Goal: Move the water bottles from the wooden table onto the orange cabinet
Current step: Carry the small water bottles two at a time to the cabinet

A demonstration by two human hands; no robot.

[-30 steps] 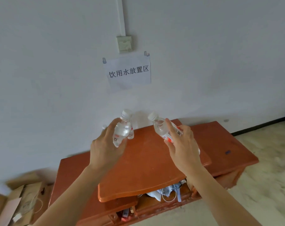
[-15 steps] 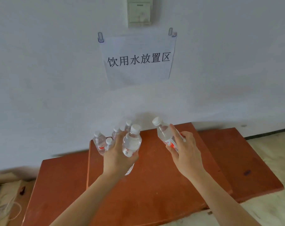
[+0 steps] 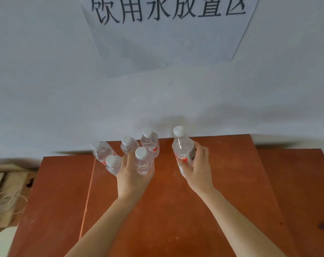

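Soft, even light; faint shadows on the wall; slight blur; wide-angle edge stretch.

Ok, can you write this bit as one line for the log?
left hand: grips left bottle | right hand: grips right bottle | cabinet: four other bottles standing near wall

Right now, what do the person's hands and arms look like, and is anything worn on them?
The left hand and right hand are bare: no gloves, rings, watch or bracelet show. Both forearms are bare too, with no sleeve in view.
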